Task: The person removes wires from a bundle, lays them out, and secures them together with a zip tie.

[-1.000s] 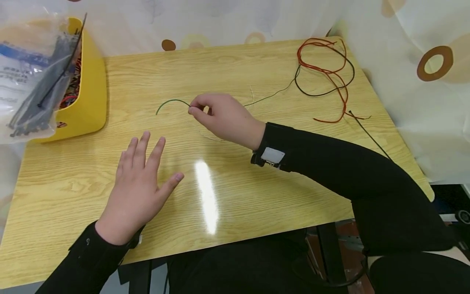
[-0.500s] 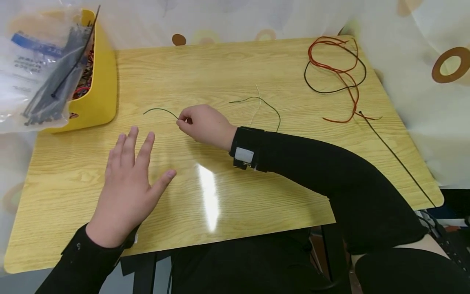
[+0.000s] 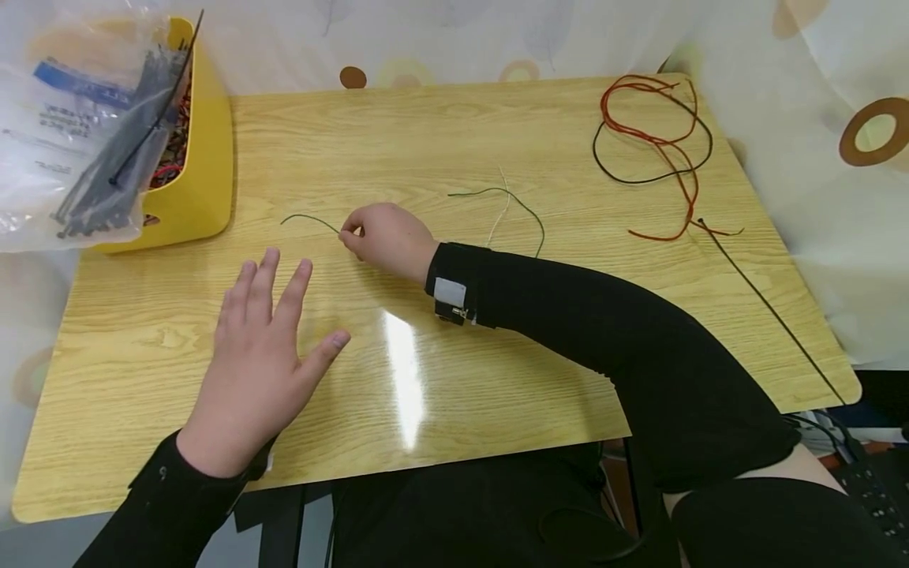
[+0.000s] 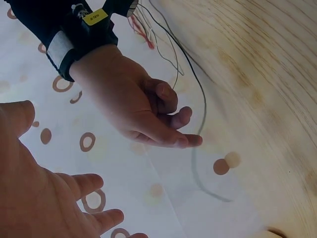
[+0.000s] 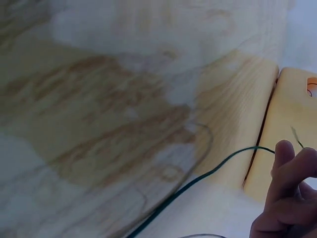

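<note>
Right hand: right hand (image 3: 383, 237) pinches the green wire (image 3: 307, 220) at its fingertips, low over the table (image 3: 497, 371).
Left hand: left hand (image 3: 259, 359) is spread flat, fingers straight, gripping nothing, near the front edge.
Change: the right hand has drawn slightly nearer the person since half a second ago; the wire's free end barely shifted.
Room: bare wood lies between the hands and the yellow bin (image 3: 195, 158) at the left edge; red and black wires (image 3: 656, 142) sit at the far right corner.
Wire axis: its free end points left toward the bin, its length running left-right, curving behind the wrist.
</note>
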